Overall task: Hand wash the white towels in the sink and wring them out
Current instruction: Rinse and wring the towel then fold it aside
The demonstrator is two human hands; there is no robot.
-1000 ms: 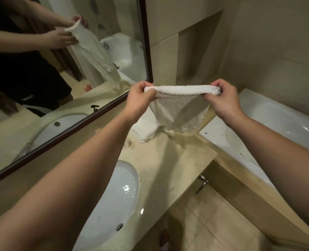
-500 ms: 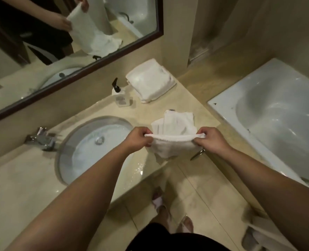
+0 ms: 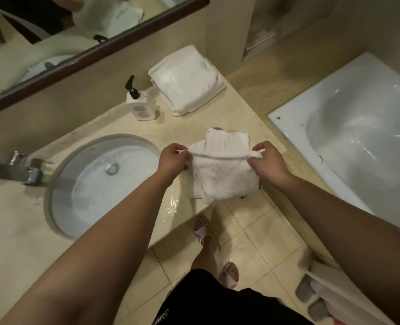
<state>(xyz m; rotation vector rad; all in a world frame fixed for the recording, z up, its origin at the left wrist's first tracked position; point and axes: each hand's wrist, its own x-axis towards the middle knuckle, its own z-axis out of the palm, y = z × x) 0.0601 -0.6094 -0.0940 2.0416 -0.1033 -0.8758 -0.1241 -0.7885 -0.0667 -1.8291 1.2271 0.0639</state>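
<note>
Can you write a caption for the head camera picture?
Both hands hold a white towel above the counter beside the sink.

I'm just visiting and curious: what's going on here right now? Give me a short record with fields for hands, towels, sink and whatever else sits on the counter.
left hand: pinches one top corner of the small white terry towel
right hand: pinches the other top corner
held towel: stretched between both hands, hanging over the counter edge
folded white towel: lies on the beige stone counter, behind the held one
stacked white towels: by the wall
round white sink: wet
white pump bottle: upright behind the sink
</note>
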